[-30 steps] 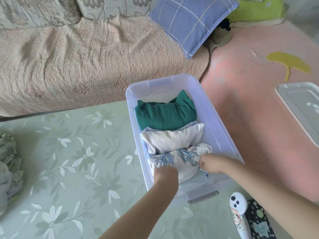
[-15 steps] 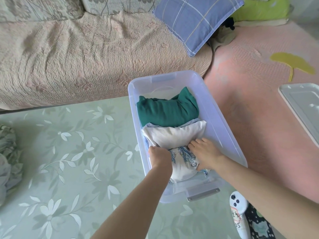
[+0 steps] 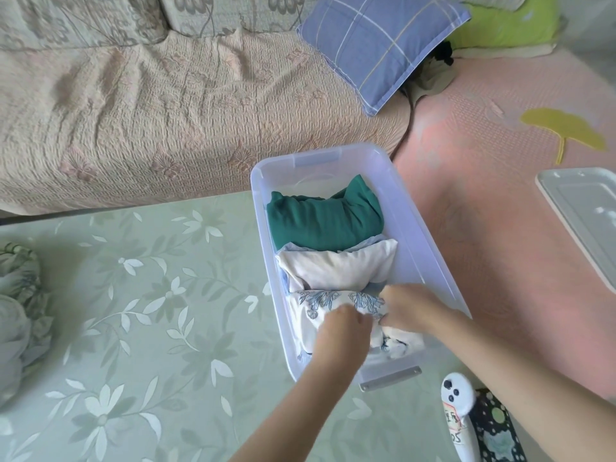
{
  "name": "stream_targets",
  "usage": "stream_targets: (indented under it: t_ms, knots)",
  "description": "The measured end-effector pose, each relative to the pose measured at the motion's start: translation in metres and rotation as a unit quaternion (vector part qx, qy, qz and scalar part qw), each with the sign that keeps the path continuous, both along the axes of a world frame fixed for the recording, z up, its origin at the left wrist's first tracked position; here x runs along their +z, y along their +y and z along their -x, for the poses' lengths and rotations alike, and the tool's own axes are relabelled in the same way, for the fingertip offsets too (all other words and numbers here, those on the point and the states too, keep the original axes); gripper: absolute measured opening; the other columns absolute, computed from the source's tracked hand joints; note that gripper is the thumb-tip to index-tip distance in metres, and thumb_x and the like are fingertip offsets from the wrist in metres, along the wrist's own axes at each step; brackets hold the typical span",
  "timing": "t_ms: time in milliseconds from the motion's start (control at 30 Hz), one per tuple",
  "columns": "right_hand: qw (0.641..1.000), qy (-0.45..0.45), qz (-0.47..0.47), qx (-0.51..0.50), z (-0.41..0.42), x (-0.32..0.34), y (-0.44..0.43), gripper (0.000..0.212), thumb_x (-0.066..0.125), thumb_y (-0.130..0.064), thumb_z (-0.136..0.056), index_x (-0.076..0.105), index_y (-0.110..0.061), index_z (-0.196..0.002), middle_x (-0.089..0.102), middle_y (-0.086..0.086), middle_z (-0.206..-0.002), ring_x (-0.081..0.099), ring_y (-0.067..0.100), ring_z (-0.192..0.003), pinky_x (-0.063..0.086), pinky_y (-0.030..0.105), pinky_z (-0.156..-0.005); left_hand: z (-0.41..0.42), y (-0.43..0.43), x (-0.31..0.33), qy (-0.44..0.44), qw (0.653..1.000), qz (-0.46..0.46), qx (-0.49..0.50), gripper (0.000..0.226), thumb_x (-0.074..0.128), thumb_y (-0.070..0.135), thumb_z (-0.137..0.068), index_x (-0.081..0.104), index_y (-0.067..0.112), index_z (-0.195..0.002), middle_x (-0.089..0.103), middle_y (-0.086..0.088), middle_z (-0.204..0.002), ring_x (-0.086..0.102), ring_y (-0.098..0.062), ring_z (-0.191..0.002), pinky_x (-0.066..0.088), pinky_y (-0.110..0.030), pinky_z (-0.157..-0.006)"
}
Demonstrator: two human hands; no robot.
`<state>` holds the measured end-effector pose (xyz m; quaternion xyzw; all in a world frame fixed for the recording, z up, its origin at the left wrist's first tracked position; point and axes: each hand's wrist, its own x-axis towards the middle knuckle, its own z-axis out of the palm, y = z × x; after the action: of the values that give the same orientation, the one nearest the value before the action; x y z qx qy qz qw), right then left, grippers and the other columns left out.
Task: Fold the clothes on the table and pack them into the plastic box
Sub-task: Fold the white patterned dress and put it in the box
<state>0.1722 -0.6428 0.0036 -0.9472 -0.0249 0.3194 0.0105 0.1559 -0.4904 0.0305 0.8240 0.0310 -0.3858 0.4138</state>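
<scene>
A clear plastic box stands on the right end of the green floral table. Inside it lie a folded green garment at the far end, a white one in the middle and a white garment with blue flowers nearest me. My left hand and my right hand are both down in the near end of the box, fingers curled into the blue-flowered garment. A pile of unfolded clothes lies at the table's left edge.
A sofa with a pink quilted cover runs behind the table, with a blue checked pillow on it. The box lid lies on the pink cover at the right. A white controller sits at the lower right.
Both hands have drawn back toward me from the white garment's edge and now bunch the blue-flowered garment at the near end of the box.
</scene>
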Motion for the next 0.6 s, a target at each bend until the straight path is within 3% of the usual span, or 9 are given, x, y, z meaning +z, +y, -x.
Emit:
stream_targets:
  t_ms: [67, 100, 167, 267, 333, 400, 467, 533, 600]
  knots:
    - [0.998, 0.010, -0.035, -0.054, -0.002, 0.017, 0.001, 0.025, 0.059, -0.031, -0.079, 0.041, -0.021, -0.064, 0.061, -0.001, -0.075, 0.059, 0.025, -0.075, 0.036, 0.027, -0.055, 0.000, -0.003, 0.005, 0.241, 0.944, 0.147, 0.172, 0.031, 0.049, 0.029, -0.097, 0.054, 0.000, -0.085, 0.061, -0.013, -0.082, 0.063, -0.023, -0.066, 0.055, -0.033, -0.066]
    - [0.995, 0.011, -0.054, -0.078, -0.003, 0.027, 0.002, 0.025, 0.061, -0.031, -0.077, 0.043, -0.020, -0.064, 0.057, -0.003, -0.069, 0.057, 0.023, -0.069, 0.034, 0.027, -0.052, -0.003, -0.003, 0.006, 0.294, 0.913, 0.179, 0.218, 0.036, 0.048, 0.034, -0.098, 0.053, 0.001, -0.083, 0.057, -0.014, -0.080, 0.060, -0.023, -0.065, 0.055, -0.034, -0.066]
    - [0.990, 0.015, -0.081, -0.116, -0.002, 0.041, 0.005, 0.026, 0.065, -0.031, -0.077, 0.046, -0.019, -0.063, 0.053, -0.004, -0.064, 0.052, 0.019, -0.062, 0.032, 0.026, -0.050, -0.008, -0.007, 0.011, 0.336, 0.890, 0.191, 0.242, 0.044, 0.048, 0.045, -0.095, 0.054, 0.003, -0.082, 0.054, -0.012, -0.081, 0.056, -0.024, -0.070, 0.053, -0.038, -0.075]
    - [0.991, 0.015, -0.078, -0.106, 0.009, 0.054, 0.026, 0.015, 0.066, -0.028, -0.074, 0.057, -0.015, -0.074, 0.057, -0.003, -0.067, 0.057, 0.018, -0.065, 0.037, 0.027, -0.054, -0.012, -0.014, 0.010, 0.363, 0.873, 0.174, 0.275, 0.051, 0.061, 0.059, -0.081, 0.056, 0.009, -0.086, 0.059, -0.010, -0.094, 0.062, -0.027, -0.086, 0.052, -0.042, -0.084]
    - [0.995, 0.002, -0.056, -0.081, 0.016, 0.059, 0.040, 0.011, 0.063, -0.025, -0.074, 0.060, -0.016, -0.081, 0.056, -0.004, -0.067, 0.062, 0.022, -0.072, 0.040, 0.028, -0.059, -0.013, -0.020, 0.010, 0.365, 0.858, 0.159, 0.325, 0.056, 0.072, 0.057, -0.072, 0.058, 0.007, -0.093, 0.061, -0.010, -0.094, 0.063, -0.031, -0.096, 0.052, -0.045, -0.087]
    - [0.995, -0.018, -0.055, -0.076, 0.019, 0.062, 0.050, 0.006, 0.060, -0.024, -0.077, 0.058, -0.019, -0.079, 0.060, -0.002, -0.073, 0.065, 0.024, -0.080, 0.039, 0.027, -0.062, -0.014, -0.024, 0.005, 0.332, 0.862, 0.137, 0.358, 0.066, 0.080, 0.053, -0.064, 0.061, 0.005, -0.105, 0.061, -0.009, -0.085, 0.064, -0.029, -0.088, 0.054, -0.043, -0.085]
    - [0.993, -0.025, -0.070, -0.089, 0.021, 0.064, 0.053, 0.009, 0.062, -0.028, -0.077, 0.057, -0.021, -0.079, 0.064, 0.000, -0.079, 0.064, 0.024, -0.081, 0.038, 0.027, -0.062, -0.013, -0.024, -0.001, 0.312, 0.856, 0.136, 0.389, 0.061, 0.083, 0.043, -0.063, 0.062, 0.004, -0.105, 0.061, -0.009, -0.079, 0.062, -0.026, -0.079, 0.054, -0.042, -0.085]
    - [0.986, 0.036, -0.131, -0.102, 0.022, 0.068, 0.045, 0.015, 0.069, -0.033, -0.075, 0.059, -0.022, -0.076, 0.063, -0.004, -0.075, 0.061, 0.018, -0.073, 0.040, 0.028, -0.060, -0.010, -0.020, -0.009, 0.287, 0.862, 0.131, 0.397, 0.045, 0.078, 0.029, -0.068, 0.065, 0.002, -0.102, 0.063, -0.009, -0.077, 0.060, -0.026, -0.075, 0.054, -0.040, -0.083]
    - [0.949, 0.132, -0.262, -0.111, 0.014, 0.080, 0.026, 0.007, 0.072, -0.029, -0.078, 0.068, -0.024, -0.078, 0.067, -0.010, -0.076, 0.061, 0.009, -0.070, 0.046, 0.027, -0.066, -0.006, -0.012, -0.016, 0.234, 0.893, 0.093, 0.374, 0.034, 0.069, 0.020, -0.075, 0.063, -0.001, -0.101, 0.062, -0.012, -0.083, 0.057, -0.027, -0.077, 0.049, -0.032, -0.075]
